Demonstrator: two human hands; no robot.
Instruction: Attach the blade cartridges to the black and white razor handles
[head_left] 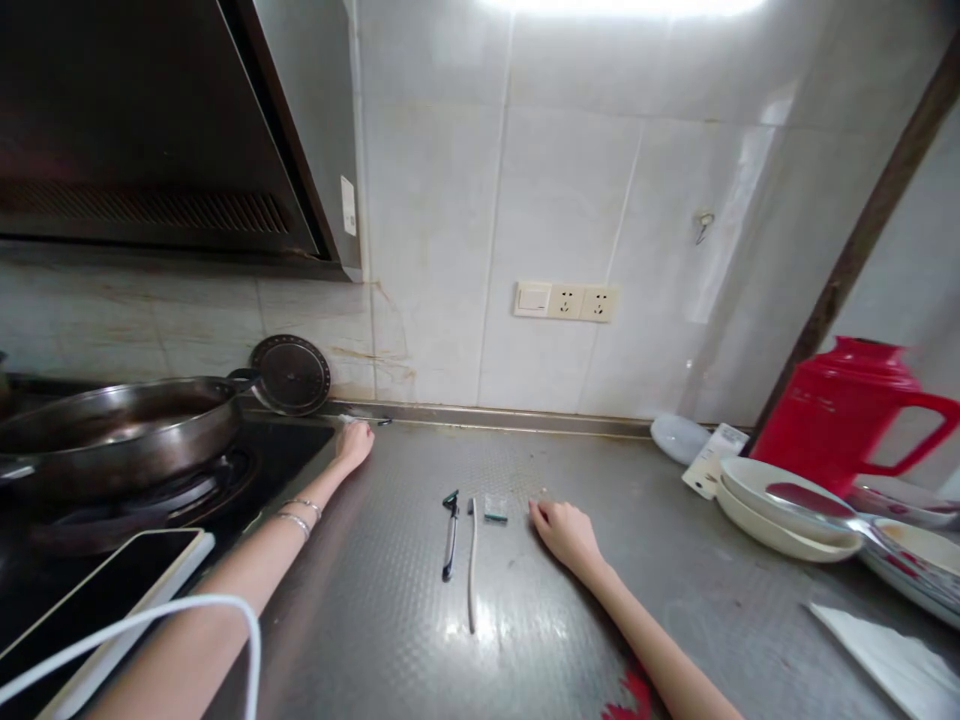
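My left hand (pixel 355 445) reaches to the back edge of the counter with its fingers curled closed. Something pale shows at its fingertips, too small to name, and a small dark piece (pixel 385 422) lies just right of it. My right hand (pixel 568 533) rests on the metal counter with fingers curled in and nothing visible in them. Between the hands lie a razor (pixel 451 538), a thin white stick like a toothbrush (pixel 472 568) and a small clear case (pixel 496 509) with a dark strip inside. The case is nearest to my right hand, apart from it.
A steel pan (pixel 127 435) sits on the black stove at left, a round dark disc (pixel 291 374) behind it. A phone (pixel 97 610) with a white cable is in the left foreground. At right are stacked bowls (pixel 787 535), a red jug (pixel 836 415) and a white tissue (pixel 892 655).
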